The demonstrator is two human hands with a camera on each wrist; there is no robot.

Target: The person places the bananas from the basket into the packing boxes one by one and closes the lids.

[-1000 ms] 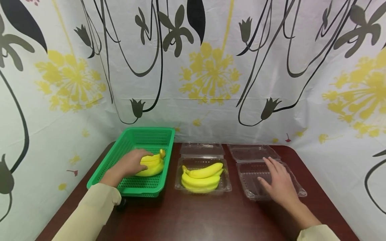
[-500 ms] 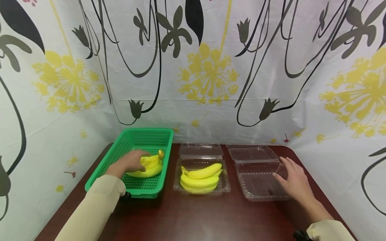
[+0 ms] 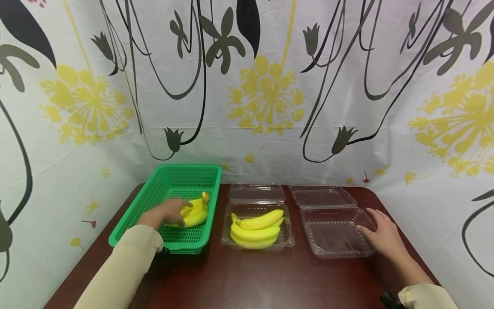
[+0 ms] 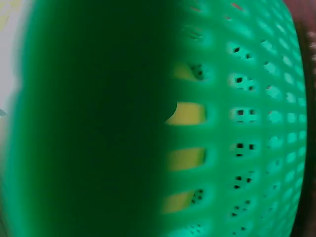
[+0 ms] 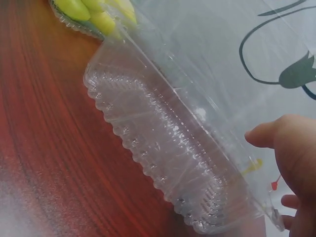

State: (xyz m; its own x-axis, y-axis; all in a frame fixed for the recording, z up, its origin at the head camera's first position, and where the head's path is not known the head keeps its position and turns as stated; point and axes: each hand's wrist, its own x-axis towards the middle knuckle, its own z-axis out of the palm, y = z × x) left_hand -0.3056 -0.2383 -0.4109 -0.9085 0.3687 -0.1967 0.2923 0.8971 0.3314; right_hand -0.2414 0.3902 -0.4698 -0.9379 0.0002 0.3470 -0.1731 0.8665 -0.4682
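Observation:
In the head view my left hand [image 3: 165, 213] reaches into the green plastic basket [image 3: 214, 205] at the left. Its thumb and fingers curl over a bunch of bananas [image 3: 197, 216] lying there, stem end to the right. The left wrist view is mostly filled by the basket's slotted wall [image 4: 256, 128], with yellow showing through; the hand is hidden there. My right hand [image 3: 387, 238] is beside the right edge of a clear hinged container [image 3: 332, 242], lid folded back and nothing inside. Its thumb is extended in the right wrist view; whether the fingers touch the container I cannot tell.
Another clear container [image 3: 288, 240] stands between the basket and the right container, lid back, with a bunch of bananas [image 3: 255, 235] in it. All rest on a dark red-brown table [image 3: 247, 283]. A patterned cloth [image 3: 270, 159] hangs behind and at both sides.
My right hand has moved right, from over the right container to its right edge. The left hand stays on the bananas, shifting only slightly.

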